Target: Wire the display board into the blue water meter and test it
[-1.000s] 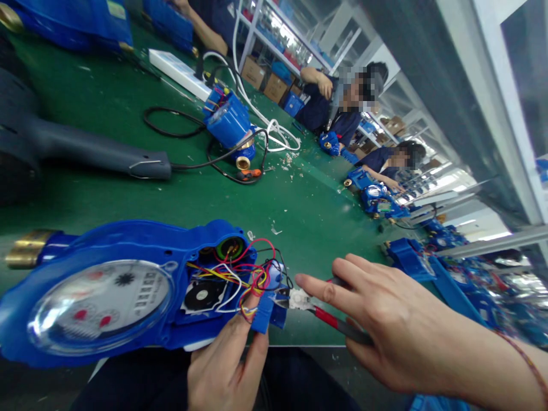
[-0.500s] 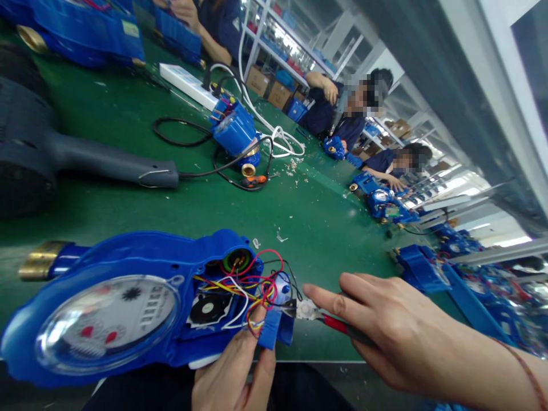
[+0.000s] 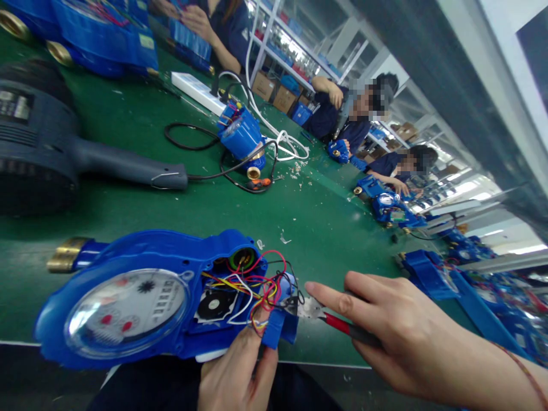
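Observation:
A blue water meter (image 3: 141,245) with a brass pipe end lies along the table's front edge, its wiring compartment uncovered. Red, black, yellow and white wires (image 3: 261,285) spill from it to the right. My left hand (image 3: 240,365) reaches up from below, its fingers closed on a small blue plastic part (image 3: 274,329) beside the wires. In my right hand (image 3: 385,319) is a pair of cutting pliers (image 3: 338,323) with red and black handles. The jaws point left, touching or very near the wires by the blue part; which wire lies between them I cannot make out.
A grey heat gun (image 3: 128,162) lies at the left, its cord running past a smaller blue meter unit (image 3: 242,134). Behind are a white power strip (image 3: 199,94) and more blue meters (image 3: 107,40). Co-workers (image 3: 342,114) sit along the table. A blue housing (image 3: 428,274) lies at right.
The view has shifted slightly, so most things appear a little further right. Both hands keep their grips, and the pliers' jaws stay beside the same blue part and wires.

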`<state>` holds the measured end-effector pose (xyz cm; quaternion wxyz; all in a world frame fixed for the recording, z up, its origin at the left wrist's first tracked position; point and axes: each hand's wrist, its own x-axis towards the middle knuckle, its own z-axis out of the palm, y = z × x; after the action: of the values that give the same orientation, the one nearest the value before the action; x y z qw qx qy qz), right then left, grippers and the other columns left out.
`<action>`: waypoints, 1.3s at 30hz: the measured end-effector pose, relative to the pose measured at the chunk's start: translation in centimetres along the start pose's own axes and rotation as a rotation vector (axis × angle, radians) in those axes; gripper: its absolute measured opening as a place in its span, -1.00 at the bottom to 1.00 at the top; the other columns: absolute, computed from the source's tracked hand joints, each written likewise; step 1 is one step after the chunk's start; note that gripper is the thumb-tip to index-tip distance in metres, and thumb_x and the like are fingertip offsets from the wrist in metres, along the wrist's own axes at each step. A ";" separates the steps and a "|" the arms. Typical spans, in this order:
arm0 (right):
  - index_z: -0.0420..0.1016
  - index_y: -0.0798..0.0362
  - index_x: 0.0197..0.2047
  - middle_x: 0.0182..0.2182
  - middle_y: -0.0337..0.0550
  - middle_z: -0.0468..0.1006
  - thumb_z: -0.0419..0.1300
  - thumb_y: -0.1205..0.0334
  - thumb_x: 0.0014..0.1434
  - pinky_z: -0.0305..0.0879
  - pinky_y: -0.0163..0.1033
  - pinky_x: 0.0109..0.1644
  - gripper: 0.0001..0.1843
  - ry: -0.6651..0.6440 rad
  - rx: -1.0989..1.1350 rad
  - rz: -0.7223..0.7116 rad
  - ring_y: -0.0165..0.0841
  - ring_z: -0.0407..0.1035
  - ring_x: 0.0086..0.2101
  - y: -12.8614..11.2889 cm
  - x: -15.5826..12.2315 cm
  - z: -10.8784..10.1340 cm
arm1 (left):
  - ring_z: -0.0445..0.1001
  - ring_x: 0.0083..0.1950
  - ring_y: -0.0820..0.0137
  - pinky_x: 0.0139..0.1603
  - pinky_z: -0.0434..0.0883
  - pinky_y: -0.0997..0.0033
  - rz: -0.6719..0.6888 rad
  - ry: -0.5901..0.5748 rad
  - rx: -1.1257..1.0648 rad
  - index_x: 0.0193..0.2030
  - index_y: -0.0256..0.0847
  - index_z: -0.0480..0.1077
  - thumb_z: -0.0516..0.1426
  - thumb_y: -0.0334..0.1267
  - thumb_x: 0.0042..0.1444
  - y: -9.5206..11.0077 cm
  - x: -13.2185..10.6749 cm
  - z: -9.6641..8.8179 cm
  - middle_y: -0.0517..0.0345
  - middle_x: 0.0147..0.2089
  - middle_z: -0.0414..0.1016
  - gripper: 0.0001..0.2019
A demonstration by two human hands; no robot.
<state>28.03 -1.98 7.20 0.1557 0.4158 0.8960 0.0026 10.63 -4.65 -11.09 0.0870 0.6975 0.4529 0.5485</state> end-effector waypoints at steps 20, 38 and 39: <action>0.13 0.00 0.29 -0.12 0.00 0.34 0.06 0.50 0.06 0.28 -0.03 -0.15 -0.29 0.202 -0.069 0.266 -0.16 0.28 -0.17 2.5 -4.6 4.7 | 0.65 -0.23 0.39 -0.04 0.46 0.66 -0.042 0.028 -0.059 0.07 -0.36 0.38 0.09 -0.50 0.19 0.2 -0.5 0.4 -0.01 -0.14 0.67 -0.70; 0.18 -0.05 0.25 -0.03 -0.05 0.33 0.06 0.48 -0.02 0.36 -0.12 -0.08 -0.27 0.344 0.172 0.309 -0.23 0.30 -0.08 0.2 -3.6 4.0 | 0.65 -0.17 0.32 -0.02 0.51 0.51 -0.157 0.021 -0.136 0.23 -0.24 0.30 0.13 -0.47 0.16 0.6 -1.1 0.6 -0.03 -0.06 0.64 -0.53; 0.18 -0.06 0.25 -0.03 -0.06 0.33 0.06 0.47 -0.03 0.37 -0.12 -0.08 -0.26 0.309 0.200 0.260 -0.24 0.29 -0.09 -0.3 -3.4 3.7 | 0.65 -0.16 0.31 -0.01 0.50 0.51 -0.161 0.020 -0.138 0.22 -0.24 0.31 0.13 -0.47 0.16 0.6 -1.1 0.7 -0.04 -0.06 0.64 -0.54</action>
<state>30.90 -5.16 4.61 -0.0272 0.5359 0.8438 -0.0026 11.52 -5.55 -11.71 0.1741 0.6457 0.4697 0.5763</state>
